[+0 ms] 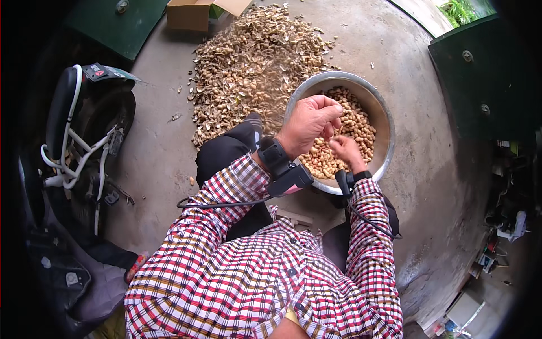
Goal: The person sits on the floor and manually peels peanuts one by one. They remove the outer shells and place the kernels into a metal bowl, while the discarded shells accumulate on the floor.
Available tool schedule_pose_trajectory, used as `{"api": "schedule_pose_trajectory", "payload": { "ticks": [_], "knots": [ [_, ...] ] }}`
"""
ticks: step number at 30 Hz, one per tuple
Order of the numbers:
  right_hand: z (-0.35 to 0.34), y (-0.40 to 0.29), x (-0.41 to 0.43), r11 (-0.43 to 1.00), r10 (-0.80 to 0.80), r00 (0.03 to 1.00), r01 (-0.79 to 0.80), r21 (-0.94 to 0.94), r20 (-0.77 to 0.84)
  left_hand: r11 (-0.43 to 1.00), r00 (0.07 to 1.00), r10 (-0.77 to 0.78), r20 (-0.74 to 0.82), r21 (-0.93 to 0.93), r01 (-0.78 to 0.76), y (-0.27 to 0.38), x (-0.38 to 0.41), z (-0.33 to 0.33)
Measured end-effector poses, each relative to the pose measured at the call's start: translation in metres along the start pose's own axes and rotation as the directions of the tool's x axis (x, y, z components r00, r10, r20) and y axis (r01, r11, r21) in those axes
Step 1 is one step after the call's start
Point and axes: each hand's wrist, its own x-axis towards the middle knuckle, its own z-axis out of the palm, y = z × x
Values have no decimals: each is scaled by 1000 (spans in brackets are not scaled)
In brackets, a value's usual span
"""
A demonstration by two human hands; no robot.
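Note:
Before me stands a wide metal basin holding many unshelled peanuts, with some reddish kernels among the paler ones near its front. My left hand is above the left part of the basin, its fingers curled and thumb against the forefinger. Whether anything sits between those fingertips is hidden. Lower and to the right, my right hand hovers over or touches the peanuts with bent, slightly blurred fingers; its grip cannot be made out. Both wrists carry black strapped devices with cables.
A broad heap of peanut shells covers the concrete floor beyond and left of the basin. Behind it is an open cardboard box. A parked two-wheeler stands at left. Dark green doors flank the opening, and clutter lines the right side.

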Motion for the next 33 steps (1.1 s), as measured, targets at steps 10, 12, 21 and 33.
{"api": "schedule_pose_trajectory", "payload": {
  "ticks": [10,12,21,33],
  "knots": [
    [77,39,-25,890,104,949,44,-454,296,998,998,-56,-5,11,56,2,-3,5],
    [82,35,-29,859,85,952,79,-505,294,998,998,-64,-19,20,64,0,-2,4],
    [86,48,-33,897,165,968,-67,-437,190,993,995,-97,-27,58,98,-4,1,8],
    [-63,-62,-47,716,66,995,9,698,-80,989,991,-100,-89,96,109,-28,14,19]
  ]
}}
